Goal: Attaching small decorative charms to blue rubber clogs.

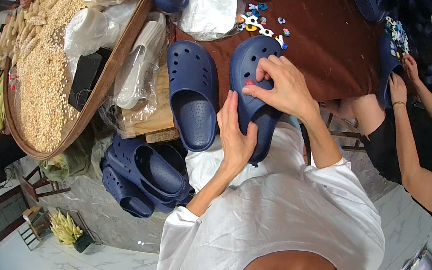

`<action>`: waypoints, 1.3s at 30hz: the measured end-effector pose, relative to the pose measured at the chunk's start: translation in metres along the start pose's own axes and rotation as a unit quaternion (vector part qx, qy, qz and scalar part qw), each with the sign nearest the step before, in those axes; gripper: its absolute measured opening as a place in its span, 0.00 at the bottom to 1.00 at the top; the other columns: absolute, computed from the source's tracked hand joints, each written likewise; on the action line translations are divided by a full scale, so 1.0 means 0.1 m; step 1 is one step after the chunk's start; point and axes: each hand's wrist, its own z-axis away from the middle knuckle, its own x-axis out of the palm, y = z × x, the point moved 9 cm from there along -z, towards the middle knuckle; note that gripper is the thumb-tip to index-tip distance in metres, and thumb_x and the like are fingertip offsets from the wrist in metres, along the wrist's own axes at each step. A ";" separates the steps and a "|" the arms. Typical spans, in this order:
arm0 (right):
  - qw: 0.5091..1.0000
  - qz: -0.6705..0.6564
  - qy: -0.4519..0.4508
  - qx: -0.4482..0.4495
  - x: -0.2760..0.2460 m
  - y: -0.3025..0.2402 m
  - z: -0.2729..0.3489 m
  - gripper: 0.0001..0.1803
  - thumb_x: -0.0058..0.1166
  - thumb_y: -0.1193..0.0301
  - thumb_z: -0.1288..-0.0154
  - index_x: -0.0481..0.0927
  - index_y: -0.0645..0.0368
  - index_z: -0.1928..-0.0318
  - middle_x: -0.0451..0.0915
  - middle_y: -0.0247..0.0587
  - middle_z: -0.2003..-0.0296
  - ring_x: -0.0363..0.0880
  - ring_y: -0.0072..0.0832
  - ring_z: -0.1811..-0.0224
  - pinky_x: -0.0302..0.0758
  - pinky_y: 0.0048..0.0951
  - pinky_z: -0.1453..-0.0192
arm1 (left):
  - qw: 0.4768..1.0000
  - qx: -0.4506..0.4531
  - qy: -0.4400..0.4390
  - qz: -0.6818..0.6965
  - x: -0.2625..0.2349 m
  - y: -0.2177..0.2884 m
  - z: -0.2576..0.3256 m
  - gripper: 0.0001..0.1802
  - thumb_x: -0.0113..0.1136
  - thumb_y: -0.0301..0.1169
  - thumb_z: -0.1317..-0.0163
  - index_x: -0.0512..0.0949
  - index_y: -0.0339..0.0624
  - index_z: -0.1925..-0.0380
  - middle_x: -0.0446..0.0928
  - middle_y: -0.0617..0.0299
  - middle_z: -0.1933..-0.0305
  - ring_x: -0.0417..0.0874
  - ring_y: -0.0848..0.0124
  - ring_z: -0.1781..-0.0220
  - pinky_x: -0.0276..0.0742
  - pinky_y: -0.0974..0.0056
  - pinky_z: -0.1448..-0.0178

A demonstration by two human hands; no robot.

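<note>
A navy blue clog (256, 49) with round holes in its upper lies tilted between my hands, its heel toward my lap. My left hand (236, 137) holds the clog's left side, thumb and fingers against its edge. My right hand (287, 89) is over the upper, thumb and curled fingers closing at a small red shoe charm (249, 82) by the holes. My fingers partly hide how the charm sits. The matching clog (194, 96) lies just left, apart from my hands. Small colourful shoe charms (252, 22) are scattered on the brown cloth beyond the toe.
The brown cloth (324, 37) covers the table. A clear plastic bag (209, 6) lies at the back. Several clogs (147, 172) are piled at lower left, near a round tray of kernels (45, 98). At right, a co-worker's hands (398, 88) are at another navy clog (387, 61).
</note>
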 end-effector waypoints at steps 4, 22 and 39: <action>0.998 0.062 0.006 -0.003 0.02 0.07 -0.11 0.28 0.73 0.48 0.51 0.71 0.55 0.77 0.75 0.37 0.74 0.76 0.38 0.67 0.72 0.40 0.62 | 0.998 0.051 0.030 -0.006 -0.07 0.16 -0.08 0.38 0.59 0.15 0.52 0.72 0.35 0.34 0.73 0.46 0.32 0.74 0.50 0.35 0.69 0.55 0.31; 0.981 0.191 0.039 -0.020 0.06 -0.07 -0.02 0.14 0.61 0.65 0.39 0.74 0.62 0.63 0.81 0.50 0.69 0.82 0.43 0.61 0.82 0.40 0.65 | 0.993 0.108 0.038 0.015 -0.09 0.28 -0.16 0.34 0.54 0.11 0.54 0.81 0.39 0.42 0.78 0.51 0.38 0.76 0.52 0.39 0.70 0.54 0.32; 0.985 0.120 0.016 -0.125 0.06 -0.14 -0.04 0.09 0.56 0.73 0.35 0.69 0.63 0.63 0.78 0.51 0.72 0.80 0.47 0.66 0.77 0.47 0.62 | 0.995 0.076 0.047 0.039 -0.08 0.23 -0.12 0.31 0.51 0.12 0.51 0.82 0.38 0.44 0.79 0.51 0.38 0.75 0.54 0.37 0.69 0.56 0.31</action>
